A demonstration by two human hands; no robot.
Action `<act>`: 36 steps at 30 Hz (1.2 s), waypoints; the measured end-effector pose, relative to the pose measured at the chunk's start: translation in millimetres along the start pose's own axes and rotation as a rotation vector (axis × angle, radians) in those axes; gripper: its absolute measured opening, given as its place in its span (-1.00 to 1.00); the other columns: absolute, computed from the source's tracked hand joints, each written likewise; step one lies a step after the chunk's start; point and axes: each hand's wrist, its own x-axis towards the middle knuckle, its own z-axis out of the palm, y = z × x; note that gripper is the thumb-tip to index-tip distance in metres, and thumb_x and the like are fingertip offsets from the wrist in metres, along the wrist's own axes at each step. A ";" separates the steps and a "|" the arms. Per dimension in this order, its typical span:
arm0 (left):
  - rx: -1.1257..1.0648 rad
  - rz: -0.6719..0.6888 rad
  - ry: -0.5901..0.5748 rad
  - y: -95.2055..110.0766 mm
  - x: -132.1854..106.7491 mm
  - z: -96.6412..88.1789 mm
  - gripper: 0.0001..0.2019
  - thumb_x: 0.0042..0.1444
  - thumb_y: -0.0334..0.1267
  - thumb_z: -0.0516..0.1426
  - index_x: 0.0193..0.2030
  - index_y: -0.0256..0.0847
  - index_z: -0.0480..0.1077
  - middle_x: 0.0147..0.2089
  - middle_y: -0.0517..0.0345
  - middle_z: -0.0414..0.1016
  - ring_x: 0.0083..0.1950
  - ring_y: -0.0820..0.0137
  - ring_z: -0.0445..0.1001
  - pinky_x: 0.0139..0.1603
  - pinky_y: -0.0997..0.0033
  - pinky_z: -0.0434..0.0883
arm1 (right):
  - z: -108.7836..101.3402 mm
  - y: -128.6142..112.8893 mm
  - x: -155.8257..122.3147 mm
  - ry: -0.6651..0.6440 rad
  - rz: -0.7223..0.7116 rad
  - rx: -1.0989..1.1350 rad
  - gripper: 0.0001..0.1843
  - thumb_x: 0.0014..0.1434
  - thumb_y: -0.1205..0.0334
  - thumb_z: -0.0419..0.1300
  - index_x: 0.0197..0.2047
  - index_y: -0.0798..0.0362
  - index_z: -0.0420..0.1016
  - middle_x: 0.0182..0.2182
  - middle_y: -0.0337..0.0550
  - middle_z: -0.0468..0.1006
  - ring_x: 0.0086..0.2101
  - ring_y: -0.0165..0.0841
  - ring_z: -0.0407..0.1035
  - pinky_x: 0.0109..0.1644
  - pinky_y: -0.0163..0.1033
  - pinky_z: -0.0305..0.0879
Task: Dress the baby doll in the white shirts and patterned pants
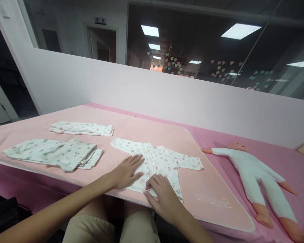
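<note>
A small white baby shirt [164, 160] with a pink print lies spread flat, front up, sleeves out, on a light pink mat [212, 189]. My left hand [126, 172] rests flat on the shirt's lower left side, fingers stretched out. My right hand [162, 194] sits at the shirt's bottom hem, fingers curled and pinching the hem edge near the front opening.
To the left lie a folded green-print garment [58, 153] and a folded pink-print piece [82, 128]. A baby doll [255, 172] in white lies on the darker pink tabletop at right. A pale partition wall stands behind; the table edge is just before my lap.
</note>
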 end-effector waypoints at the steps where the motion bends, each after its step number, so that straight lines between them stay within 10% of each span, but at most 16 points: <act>1: 0.013 -0.007 -0.026 -1.5 -2.6 -1.2 -0.31 0.47 0.19 -0.14 0.62 0.04 -0.14 0.63 0.07 -0.04 0.61 0.08 -0.02 0.54 -0.03 0.05 | 0.6 1.5 0.9 0.009 0.003 -0.004 -0.97 0.41 0.27 0.15 -0.13 -0.02 0.41 -0.14 -0.18 0.51 -0.09 -0.23 0.36 0.06 -0.06 0.27; 7: 0.100 0.013 -0.029 -8.5 -5.8 -8.2 -0.30 0.46 0.23 -0.17 0.63 0.16 -0.27 0.63 0.14 -0.11 0.61 0.11 0.00 0.55 0.00 0.00 | -3.9 -3.0 -1.5 0.032 -0.004 -0.025 -0.96 0.41 0.25 0.16 -0.12 -0.03 0.44 -0.13 -0.15 0.54 -0.07 -0.20 0.39 0.08 -0.03 0.34; 11: 0.160 0.065 -0.006 -11.9 -14.1 -9.5 -0.32 0.47 0.20 -0.16 0.62 0.19 -0.28 0.64 0.16 -0.12 0.60 0.11 0.03 0.54 0.03 0.01 | -11.5 1.5 -23.8 0.104 0.040 -0.077 -0.63 0.43 0.18 0.13 0.27 -0.11 0.39 0.25 -0.06 0.43 0.23 -0.15 0.31 0.29 0.02 0.32; 15: 0.202 0.095 -0.010 -14.7 -20.4 -11.2 -0.36 0.48 0.18 -0.15 0.61 0.25 -0.21 0.64 0.18 -0.12 0.59 0.08 0.07 0.52 0.04 0.04 | -12.8 19.4 -47.9 0.061 0.143 -0.150 -0.37 0.47 0.02 0.07 0.53 -0.19 0.11 0.49 -0.14 0.16 0.43 -0.14 0.08 0.46 0.08 0.17; 21: 0.149 0.124 0.012 -10.1 -11.4 -20.8 -0.37 0.42 0.23 -0.08 0.56 0.23 0.04 0.57 0.07 0.14 0.50 0.03 0.23 0.46 -0.02 0.14 | 2.1 30.9 -49.4 0.007 0.169 -0.186 -0.44 0.52 -0.02 -0.02 0.51 -0.17 0.22 0.49 -0.16 0.16 0.43 -0.11 0.10 0.47 0.11 0.18; 36: -0.139 -0.143 -0.212 12.0 202.4 22.0 -0.60 0.23 0.17 0.14 -0.09 -0.13 0.39 -0.01 0.06 0.60 0.08 0.13 0.50 0.24 0.08 0.30 | 30.4 23.2 -40.1 0.192 0.190 -0.265 -0.49 0.50 0.21 -0.01 0.45 -0.16 0.33 0.40 -0.16 0.34 0.38 -0.05 0.20 0.40 0.19 0.28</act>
